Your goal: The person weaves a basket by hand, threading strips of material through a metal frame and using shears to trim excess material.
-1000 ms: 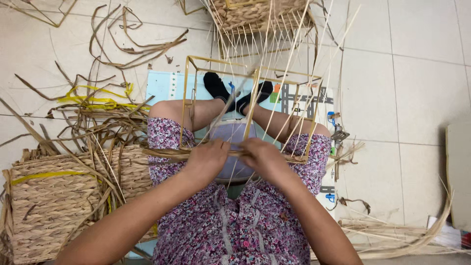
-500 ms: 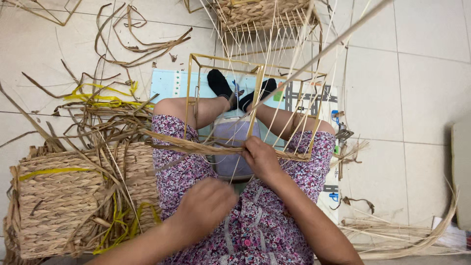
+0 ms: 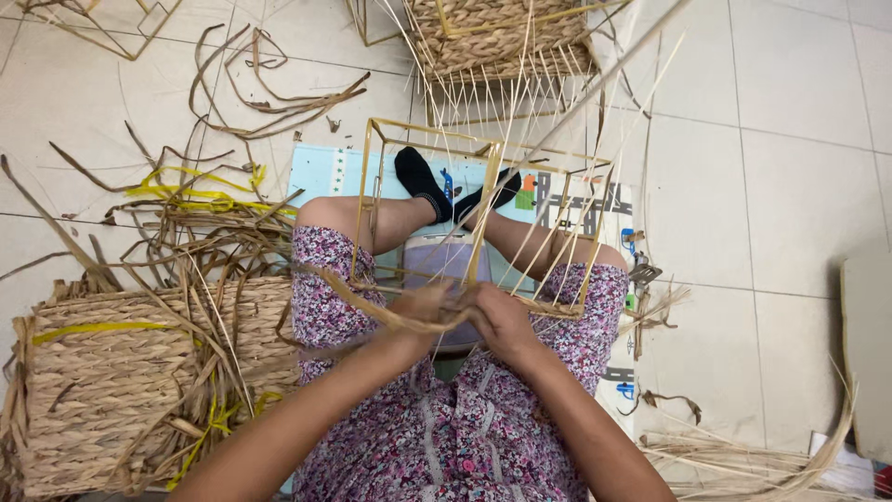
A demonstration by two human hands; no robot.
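Note:
A yellow wire basket frame (image 3: 483, 218) rests on my lap between my knees, with thin pale stakes rising from it. My left hand (image 3: 420, 309) and my right hand (image 3: 502, 321) meet at the frame's near edge. Both pinch a flat brown dried-grass strand (image 3: 348, 293) that trails off to the left over my thigh. My legs, in a purple floral dress, stretch forward onto a light blue mat (image 3: 325, 172).
A woven straw basket panel (image 3: 102, 390) with loose strands and yellow ties lies at my left. Another half-woven basket (image 3: 502, 37) stands ahead. Loose dried strands (image 3: 251, 102) litter the tiled floor, and a bundle (image 3: 743, 455) lies at lower right.
My left hand, which had drawn back toward my body half a second ago, has returned to the frame's near edge beside my right hand. The strand now bends over my left thigh.

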